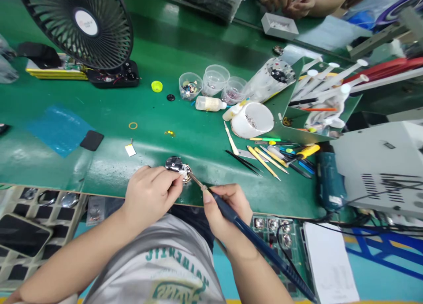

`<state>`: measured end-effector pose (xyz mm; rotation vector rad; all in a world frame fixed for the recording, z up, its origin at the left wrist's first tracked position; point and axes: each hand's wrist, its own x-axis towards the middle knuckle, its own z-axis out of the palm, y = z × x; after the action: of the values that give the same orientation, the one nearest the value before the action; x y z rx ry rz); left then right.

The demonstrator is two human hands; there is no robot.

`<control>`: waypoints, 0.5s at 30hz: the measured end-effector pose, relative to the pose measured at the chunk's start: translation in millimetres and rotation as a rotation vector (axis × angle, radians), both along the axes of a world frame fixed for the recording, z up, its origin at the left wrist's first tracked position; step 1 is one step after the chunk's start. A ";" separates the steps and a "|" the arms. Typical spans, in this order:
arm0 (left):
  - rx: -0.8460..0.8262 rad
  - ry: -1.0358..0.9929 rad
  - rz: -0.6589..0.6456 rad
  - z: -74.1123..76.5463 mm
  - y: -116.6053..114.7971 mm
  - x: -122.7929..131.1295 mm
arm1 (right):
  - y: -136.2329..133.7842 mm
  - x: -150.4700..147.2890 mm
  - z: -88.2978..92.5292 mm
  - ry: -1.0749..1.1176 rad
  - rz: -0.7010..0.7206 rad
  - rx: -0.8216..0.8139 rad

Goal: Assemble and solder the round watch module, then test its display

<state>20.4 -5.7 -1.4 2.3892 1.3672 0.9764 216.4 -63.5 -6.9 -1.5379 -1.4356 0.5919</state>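
My right hand [228,209] is closed round a dark blue soldering iron [251,235]. The iron's metal tip points left and meets a small round watch-like assembly [187,173] near the table's front edge. My left hand [155,187] pinches at the left side of that assembly, with its fingertips on or just beside it; the exact grip is hidden. A dark round disc [173,164] lies against the assembly's upper left. Beyond my left hand lie a small white battery-like piece [130,150] and a thin orange ring [132,125].
A black fan [86,24] stands at the far left. Clear cups [191,86], a white tub [256,121] and a tool holder [317,97] line the back right. Tweezers [243,162] and picks lie nearer. Trays [66,216] flank my lap. Across the table, another person's hands [287,0] work.
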 end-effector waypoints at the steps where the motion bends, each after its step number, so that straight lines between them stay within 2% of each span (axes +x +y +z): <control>1: -0.001 -0.001 -0.001 -0.2 0.2 -0.1 | 0.2 0.1 0.1 -0.002 -0.001 0.002; 7: 0.012 -0.021 -0.009 0.5 -0.6 -0.5 | -4.7 -0.9 3.7 0.100 -0.069 0.025; 11: -0.004 -0.118 -0.011 1.4 -2.6 -2.7 | -9.1 4.4 -2.7 0.225 -0.054 0.116; 15: -0.022 -0.105 0.051 -2.7 2.0 -15.9 | -7.1 12.0 -2.4 0.498 -0.066 0.118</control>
<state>4.6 -3.7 -4.1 2.2627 1.3999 1.0783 228.4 -70.7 -9.2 -1.2286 -1.0167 0.7716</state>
